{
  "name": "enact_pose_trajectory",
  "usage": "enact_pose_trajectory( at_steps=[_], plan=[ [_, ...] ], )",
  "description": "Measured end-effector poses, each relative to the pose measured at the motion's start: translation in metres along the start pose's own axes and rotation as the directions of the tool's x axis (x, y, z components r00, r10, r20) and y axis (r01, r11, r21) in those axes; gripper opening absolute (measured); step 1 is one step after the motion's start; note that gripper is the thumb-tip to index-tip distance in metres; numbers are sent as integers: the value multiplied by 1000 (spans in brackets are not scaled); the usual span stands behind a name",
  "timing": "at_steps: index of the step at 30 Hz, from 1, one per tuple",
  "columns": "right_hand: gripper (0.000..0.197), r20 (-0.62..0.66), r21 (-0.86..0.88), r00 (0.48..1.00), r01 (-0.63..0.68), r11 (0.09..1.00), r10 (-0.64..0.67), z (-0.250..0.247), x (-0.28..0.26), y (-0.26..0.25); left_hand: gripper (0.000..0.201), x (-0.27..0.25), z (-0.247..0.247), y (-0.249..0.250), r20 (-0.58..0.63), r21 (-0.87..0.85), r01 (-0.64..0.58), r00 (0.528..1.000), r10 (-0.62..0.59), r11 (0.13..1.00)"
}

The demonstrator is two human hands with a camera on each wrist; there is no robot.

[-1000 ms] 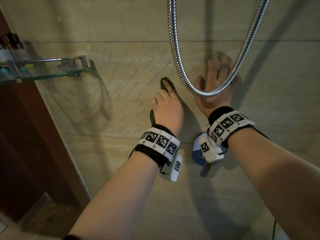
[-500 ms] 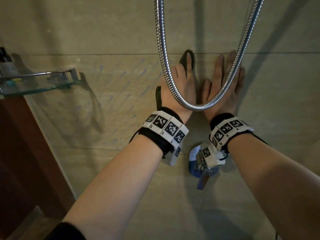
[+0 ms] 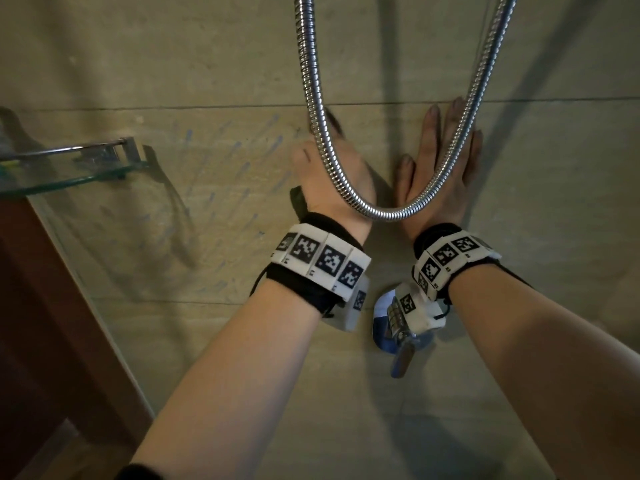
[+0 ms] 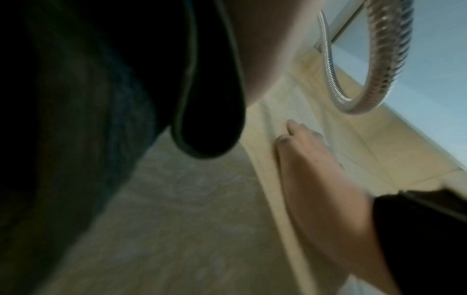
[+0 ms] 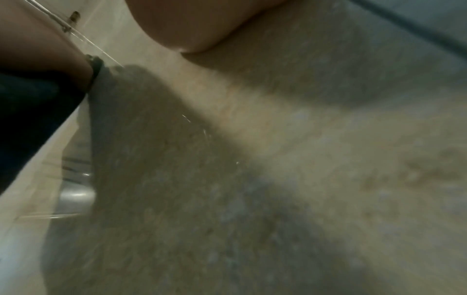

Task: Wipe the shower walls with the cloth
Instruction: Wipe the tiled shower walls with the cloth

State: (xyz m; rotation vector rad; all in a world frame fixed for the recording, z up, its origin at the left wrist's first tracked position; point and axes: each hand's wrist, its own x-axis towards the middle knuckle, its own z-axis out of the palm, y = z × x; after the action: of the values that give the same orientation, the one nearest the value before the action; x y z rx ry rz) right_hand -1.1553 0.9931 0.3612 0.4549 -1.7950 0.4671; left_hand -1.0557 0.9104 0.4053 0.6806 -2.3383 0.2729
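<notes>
both hands flat on the shower wall (image 3: 519,271), left hand (image 3: 332,181) on the cloth (image 3: 297,199), right hand (image 3: 440,174) just beside it, hose (image 3: 381,211) looping in front of both, glass shelf (image 3: 65,178) off to the left

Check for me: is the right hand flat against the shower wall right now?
Touching. In the head view the right hand lies spread on the shower wall, fingers straight, and no gap shows; the left wrist view shows the same contact.

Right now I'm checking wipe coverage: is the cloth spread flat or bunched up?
Cannot tell. The left hand presses the dark cloth against the wall and covers nearly all of it; only edges peek out.
</notes>
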Motion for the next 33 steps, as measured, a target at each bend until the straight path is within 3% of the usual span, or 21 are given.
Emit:
enact_pose_trajectory(
  at_steps=[3,5,8,10,14,16,20,24,28,30,33],
  plan=[
    [59,16,1,1000,7,1000,-7,0,1,1,68,-9,2,10,-11,36,-103,995,104,994],
    [59,6,12,1000,13,1000,-13,-1,0,1,60,-9,7,-2,-23,58,-127,991,128,990],
    [59,15,10,1000,16,1000,-16,-4,-2,0,47,5,7,-37,-36,53,-21,999,23,998],
    [59,31,10,999,11,1000,-11,-4,-1,0,55,13,8,-54,17,39,81,997,-81,996],
    [59,66,14,998,-4,1000,3,-7,-1,-2,68,18,11,-56,-9,-4,174,985,-174,985],
    [60,80,15,997,-7,1000,5,-7,-2,-3,62,15,8,-46,-23,-39,129,991,-130,991],
    [60,71,19,997,-6,1000,5,-5,-1,-2,42,0,13,-30,-98,0,-119,988,119,993],
    [61,85,15,996,-7,1000,6,-4,-2,-1,31,-4,22,-36,-244,-30,-113,964,102,993],
    [61,79,11,997,-10,1000,9,-2,-1,0,52,-9,3,-16,-89,-108,-87,993,77,990],
    [60,54,7,999,-3,1000,3,1,0,1,65,-13,3,-2,-61,-131,-153,987,146,980],
    [60,53,2,999,-6,1000,5,2,-1,2,66,-22,14,1,-90,-45,-283,956,279,958]
  ],
)
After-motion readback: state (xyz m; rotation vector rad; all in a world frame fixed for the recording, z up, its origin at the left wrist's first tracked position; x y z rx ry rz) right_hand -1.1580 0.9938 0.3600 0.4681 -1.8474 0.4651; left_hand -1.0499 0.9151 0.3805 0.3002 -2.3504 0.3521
